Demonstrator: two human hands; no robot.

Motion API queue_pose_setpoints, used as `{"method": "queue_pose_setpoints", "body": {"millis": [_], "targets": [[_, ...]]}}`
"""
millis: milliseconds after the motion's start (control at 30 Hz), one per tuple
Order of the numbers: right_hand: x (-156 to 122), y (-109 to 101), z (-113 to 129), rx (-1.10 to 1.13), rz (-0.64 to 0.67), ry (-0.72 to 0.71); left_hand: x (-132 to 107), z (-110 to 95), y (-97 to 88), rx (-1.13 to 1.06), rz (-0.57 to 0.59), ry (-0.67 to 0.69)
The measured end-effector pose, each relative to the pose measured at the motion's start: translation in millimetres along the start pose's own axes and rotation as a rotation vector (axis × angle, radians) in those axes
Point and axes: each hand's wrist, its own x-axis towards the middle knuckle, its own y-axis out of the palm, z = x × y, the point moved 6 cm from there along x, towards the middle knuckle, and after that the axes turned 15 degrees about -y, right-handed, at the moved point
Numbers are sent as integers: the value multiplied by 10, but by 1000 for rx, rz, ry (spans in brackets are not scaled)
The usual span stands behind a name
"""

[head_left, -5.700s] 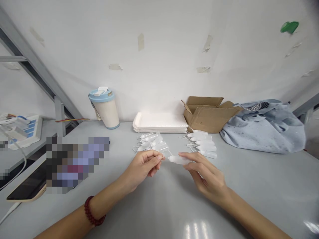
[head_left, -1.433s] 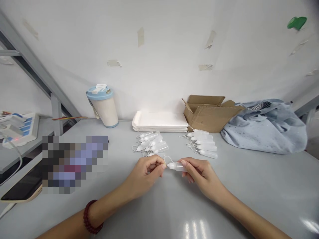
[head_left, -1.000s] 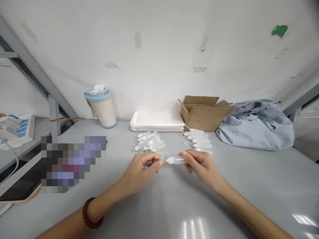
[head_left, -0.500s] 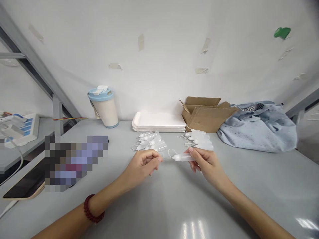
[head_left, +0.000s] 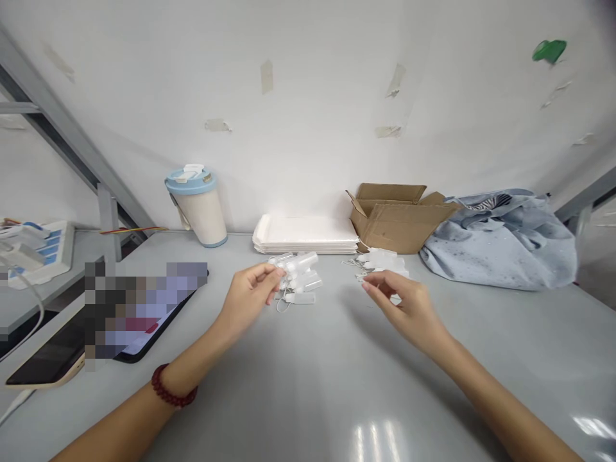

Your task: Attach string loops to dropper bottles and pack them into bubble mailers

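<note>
Small clear plastic bottles (head_left: 307, 280) with white caps and thin loops lie in a pile at the middle of the table. My left hand (head_left: 250, 290), with a dark red bead bracelet at its wrist, pinches the cap end of one small plastic bottle (head_left: 304, 260) at the pile's left side. One more bottle (head_left: 302, 298) lies at the near edge with its loop towards me. My right hand (head_left: 397, 296) is open beside a second group of bottles (head_left: 382, 258), thumb and forefinger apart, partly hiding that group.
Behind the bottles stand a stack of white padded envelopes (head_left: 308, 235) and an open cardboard box (head_left: 404, 224). A grey-blue cloth bag (head_left: 500, 247) lies at right. At left are a blue-lidded cup (head_left: 202, 215), a phone (head_left: 51, 350) and a partly blurred second phone (head_left: 166, 327).
My right hand has let go of its bottle and moved a little right, by the right group. My left hand has moved left and up to the middle pile and closed on a bottle.
</note>
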Motion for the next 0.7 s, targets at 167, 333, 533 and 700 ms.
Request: {"method": "queue_pose_setpoints", "body": {"millis": [167, 333, 533, 700], "targets": [[34, -78, -171, -200, 2, -128, 97, 67, -75, -12, -91, -37], [32, -104, -313, -247, 49, -85, 119, 134, -32, -13, -60, -72], [9, -131, -448, -349, 155, -43, 56, 59, -43, -35, -70, -12], [-5, -149, -508, -395, 212, -4, -20, 34, 9, -25, -51, 27]]}}
